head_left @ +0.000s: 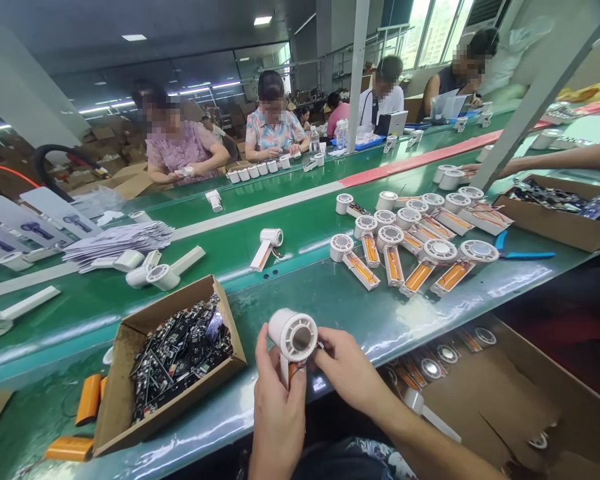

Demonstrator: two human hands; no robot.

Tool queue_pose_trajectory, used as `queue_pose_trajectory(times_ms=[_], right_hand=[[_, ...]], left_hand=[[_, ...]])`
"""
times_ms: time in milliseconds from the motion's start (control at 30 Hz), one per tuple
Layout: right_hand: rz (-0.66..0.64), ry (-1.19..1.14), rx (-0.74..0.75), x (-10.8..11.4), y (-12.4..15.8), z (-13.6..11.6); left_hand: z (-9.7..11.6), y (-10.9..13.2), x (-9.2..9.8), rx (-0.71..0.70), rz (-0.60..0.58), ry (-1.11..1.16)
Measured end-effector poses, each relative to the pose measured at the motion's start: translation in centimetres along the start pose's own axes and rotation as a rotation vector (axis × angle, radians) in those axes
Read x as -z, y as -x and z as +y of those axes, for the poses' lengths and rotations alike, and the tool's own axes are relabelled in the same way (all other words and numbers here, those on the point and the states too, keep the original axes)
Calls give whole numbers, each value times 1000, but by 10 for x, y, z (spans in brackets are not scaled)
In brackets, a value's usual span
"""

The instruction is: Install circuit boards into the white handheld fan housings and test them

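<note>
Near the bench's front edge my left hand [277,407] is wrapped round the handle of a white handheld fan [294,333]. Its round head faces up toward me, and wires and a bit of orange show in the open handle. My right hand [347,363] is closed in a pinch at the right side of the fan, beside the wires; what its fingertips hold is too small to make out. Left of my hands, a cardboard box [111,400] holds a heap of black circuit boards [180,353].
Several open fans [390,237] with orange batteries lie at the right, near blue-handled pliers [525,255]. Orange batteries [70,449] lie at the left. A green conveyor [310,220] runs behind, with people across it. A carton [510,393] sits below right. Another person's arm [555,160] reaches in.
</note>
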State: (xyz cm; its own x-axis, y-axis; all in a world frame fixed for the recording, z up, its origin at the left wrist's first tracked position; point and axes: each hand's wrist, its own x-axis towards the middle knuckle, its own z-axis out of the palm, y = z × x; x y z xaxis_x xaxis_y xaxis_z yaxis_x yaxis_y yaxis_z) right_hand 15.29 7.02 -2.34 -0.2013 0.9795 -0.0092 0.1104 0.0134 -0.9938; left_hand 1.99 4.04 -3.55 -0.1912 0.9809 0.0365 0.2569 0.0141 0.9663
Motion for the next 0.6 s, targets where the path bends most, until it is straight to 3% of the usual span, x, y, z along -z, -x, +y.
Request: queue_pose_trajectory(times_ms=[100, 167, 200, 267, 433, 500, 600], right_hand=[[-200, -656, -228, 0, 0, 10], [-237, -814, -242, 0, 5, 13], [-213, -779, -191, 1, 8, 14], [-159, -501, 11, 1, 15, 12], [-83, 533, 737, 4, 27, 6], [-90, 706, 876, 7, 26, 5], [-135, 798, 969, 12, 23, 3]], left_hand=[[-1, -4, 1, 62, 4, 66], [-4, -5, 0, 73, 3, 101], [-6, -4, 0, 79, 5, 128], [-9, -1, 0, 100, 19, 196], [-5, 7, 4, 157, 6, 351], [-1, 8, 7, 199, -63, 423], [2, 6, 11, 256, -147, 475]])
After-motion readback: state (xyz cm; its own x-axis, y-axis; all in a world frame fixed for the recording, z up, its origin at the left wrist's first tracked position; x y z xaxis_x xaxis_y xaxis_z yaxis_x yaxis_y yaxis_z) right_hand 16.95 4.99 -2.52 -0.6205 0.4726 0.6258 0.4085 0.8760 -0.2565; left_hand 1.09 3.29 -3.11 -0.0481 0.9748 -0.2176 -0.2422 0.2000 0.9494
